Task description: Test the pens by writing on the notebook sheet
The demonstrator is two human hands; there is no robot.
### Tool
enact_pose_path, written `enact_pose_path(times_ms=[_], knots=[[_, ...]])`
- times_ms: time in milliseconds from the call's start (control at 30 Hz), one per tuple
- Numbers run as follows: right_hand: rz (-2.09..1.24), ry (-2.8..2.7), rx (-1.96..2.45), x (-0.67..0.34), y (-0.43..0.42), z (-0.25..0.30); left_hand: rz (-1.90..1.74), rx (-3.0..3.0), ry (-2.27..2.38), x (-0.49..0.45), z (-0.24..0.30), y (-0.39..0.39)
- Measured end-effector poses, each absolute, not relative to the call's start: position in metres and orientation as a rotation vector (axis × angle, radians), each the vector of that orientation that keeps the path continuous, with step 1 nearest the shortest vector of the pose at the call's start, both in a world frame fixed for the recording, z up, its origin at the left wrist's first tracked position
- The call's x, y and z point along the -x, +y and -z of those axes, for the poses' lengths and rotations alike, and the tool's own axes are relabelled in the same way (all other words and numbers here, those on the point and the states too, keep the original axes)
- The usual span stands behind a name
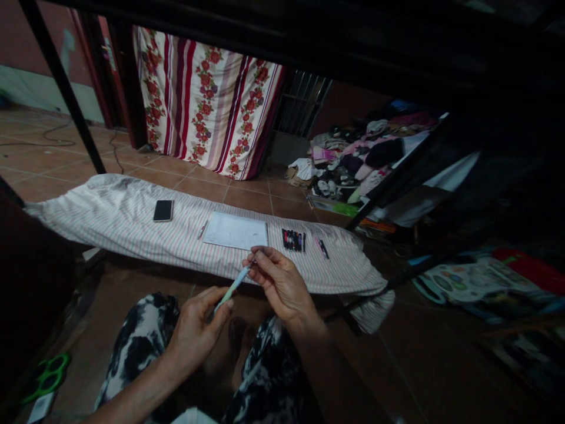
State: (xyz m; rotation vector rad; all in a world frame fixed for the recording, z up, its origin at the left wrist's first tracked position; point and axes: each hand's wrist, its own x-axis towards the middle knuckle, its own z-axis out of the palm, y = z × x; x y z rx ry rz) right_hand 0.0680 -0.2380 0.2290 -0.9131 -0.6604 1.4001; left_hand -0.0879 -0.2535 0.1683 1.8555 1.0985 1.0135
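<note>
A pale blue and green pen (pixel 233 287) is held slanted above my knees, in front of the covered bench. My left hand (pixel 196 324) is closed around its lower barrel. At the upper end, the thumb and fingertips of my right hand (pixel 285 285) pinch the pen's dark tip; the exact part between them is too small to make out. Just beyond lies a spiral notebook (pixel 236 228) showing a light page. Right of it sit a row of several pens (pixel 292 240) and a separate pair of pens (pixel 322 248). A thin pen (pixel 202 229) rests along the notebook's left side.
A striped cloth (pixel 119 229) covers the long low bench, with a phone (pixel 163 211) at its left. Dark metal posts (pixel 66 88) frame the view. Behind are a floral curtain (pixel 207 106) and heaped clothes (pixel 362 153). A green object (pixel 46 377) lies at lower left.
</note>
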Motion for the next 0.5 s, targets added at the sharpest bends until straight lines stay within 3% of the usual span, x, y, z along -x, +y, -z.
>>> enact_pose_path(times_ms=[500], knots=[[-1.348,-0.712,0.949,-0.0674,-0.2424,-0.234,-1.031,-1.876,1.11,0.0862,-0.1715,-0.2561]])
